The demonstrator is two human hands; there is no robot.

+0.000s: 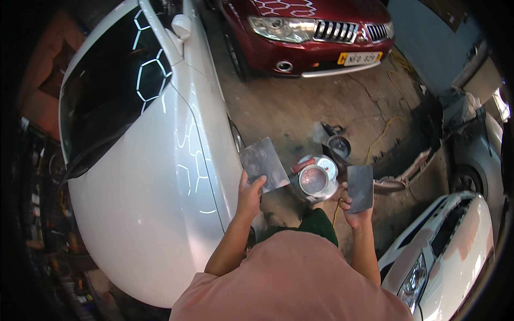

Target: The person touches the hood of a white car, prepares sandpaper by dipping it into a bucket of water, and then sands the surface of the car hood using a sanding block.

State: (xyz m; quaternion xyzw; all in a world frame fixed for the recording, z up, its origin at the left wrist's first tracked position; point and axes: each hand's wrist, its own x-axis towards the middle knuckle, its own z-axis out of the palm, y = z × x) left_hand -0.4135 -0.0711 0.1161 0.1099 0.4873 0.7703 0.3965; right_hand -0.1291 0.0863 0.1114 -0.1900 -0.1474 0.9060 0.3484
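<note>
My left hand (249, 195) grips a square, smudged dark grey plate (263, 161), thumb across its lower face, beside the white car's bonnet edge. In my right hand (353, 214) is a narrower grey rectangular plate (361, 184), held upright. Between them, lower down, sits an open silver can (314, 182) with pinkish contents and a red object (303, 165) across its upper left. Just behind it is a dark round container (339, 145).
A white car (134, 224) fills the left. A dark red car (278, 51) stands ahead. A dark curved bumper (417, 125) lies right, near yellow cords (386, 127). A white bumper with pink patches (465, 241) is at lower right, a silver car (484, 150) behind it.
</note>
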